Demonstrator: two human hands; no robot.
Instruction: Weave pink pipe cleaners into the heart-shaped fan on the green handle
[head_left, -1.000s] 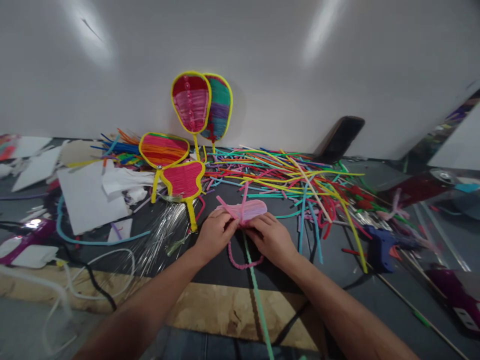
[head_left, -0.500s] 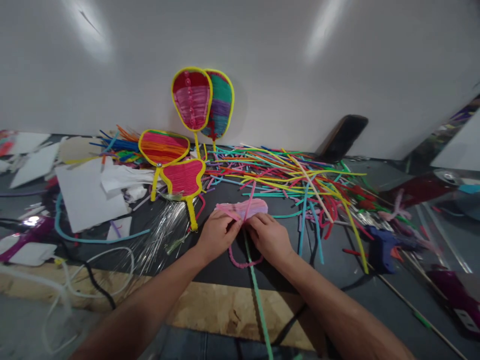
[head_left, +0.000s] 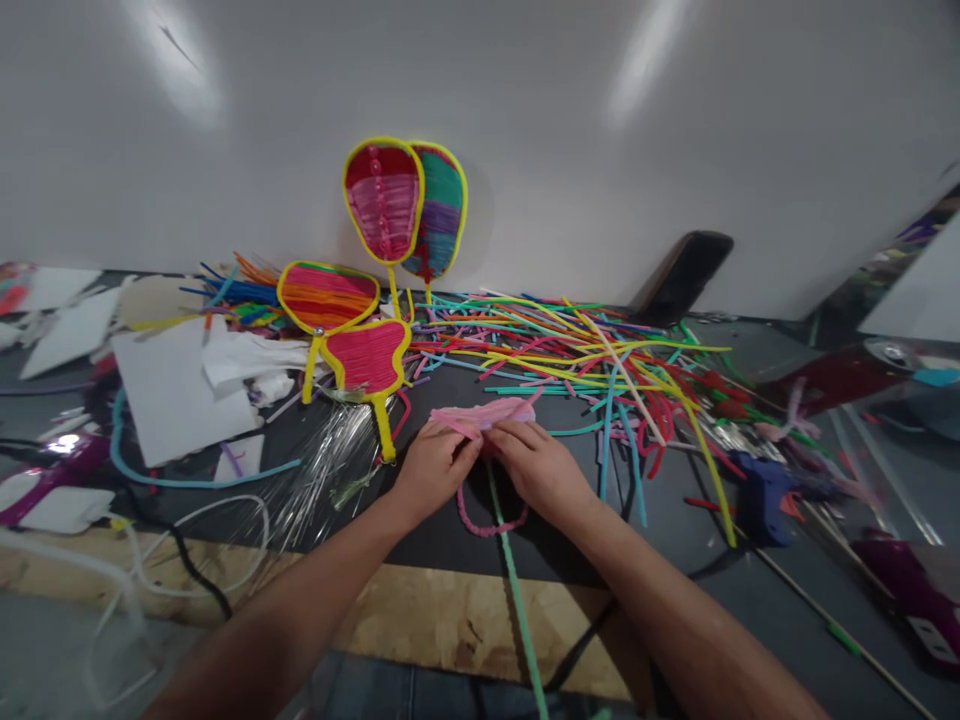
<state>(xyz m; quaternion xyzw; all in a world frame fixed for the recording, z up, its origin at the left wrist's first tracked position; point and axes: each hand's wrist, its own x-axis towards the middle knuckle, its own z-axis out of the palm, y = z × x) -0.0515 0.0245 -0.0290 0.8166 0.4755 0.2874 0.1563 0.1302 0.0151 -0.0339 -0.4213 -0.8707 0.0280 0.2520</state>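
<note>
Between my hands is a pink and lilac pipe-cleaner piece (head_left: 489, 411), its strands packed side by side. My left hand (head_left: 433, 468) is closed on its left end, thumb and fingers pinched together. From the right, my right hand (head_left: 541, 468) presses its fingers on the near edge, over a loose pink strand (head_left: 529, 398) that slants to the right. Below the fingers hangs a curved pink loop (head_left: 480, 530). A pale green pipe cleaner (head_left: 517, 590) runs from under the piece, across the loop, toward my body. My fingers hide the piece's near edge.
Finished yellow-rimmed paddle shapes (head_left: 384, 200) lean on the white wall and lie left of my hands. Loose coloured pipe cleaners (head_left: 555, 335) spread behind. A phone (head_left: 686, 277) leans at the back right. A blue glue gun (head_left: 761, 497) lies right, white cards (head_left: 184, 390) left.
The pink strand that stood up between my hands is now folded down to the right across the piece. My right hand's fingers have flattened over it; my left hand has barely moved.
</note>
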